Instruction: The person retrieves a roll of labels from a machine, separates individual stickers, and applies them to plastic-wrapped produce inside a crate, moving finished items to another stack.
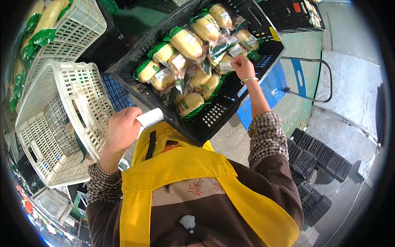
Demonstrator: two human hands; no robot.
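My left hand [125,128] is closed around a roll of white labels [151,117], held just off the near left side of a black plastic crate [213,119]. Inside the crate lie several pale root vegetables [186,43] in clear bags with green ends. Many of the bags carry white printed labels [179,61]. With a bracelet at its wrist, my right hand [244,66] reaches over the crate's right part. Its thumb and fingertips pinch the edge of a white label [226,66] lying against one bag; whether the label is stuck down is hard to tell.
White plastic baskets [81,108] stand at the left, one tipped on its side. Long bagged vegetables [46,24] fill the upper-left basket. To the right are a blue platform [262,98] with a metal handle [330,77] and stacked black crates [321,154].
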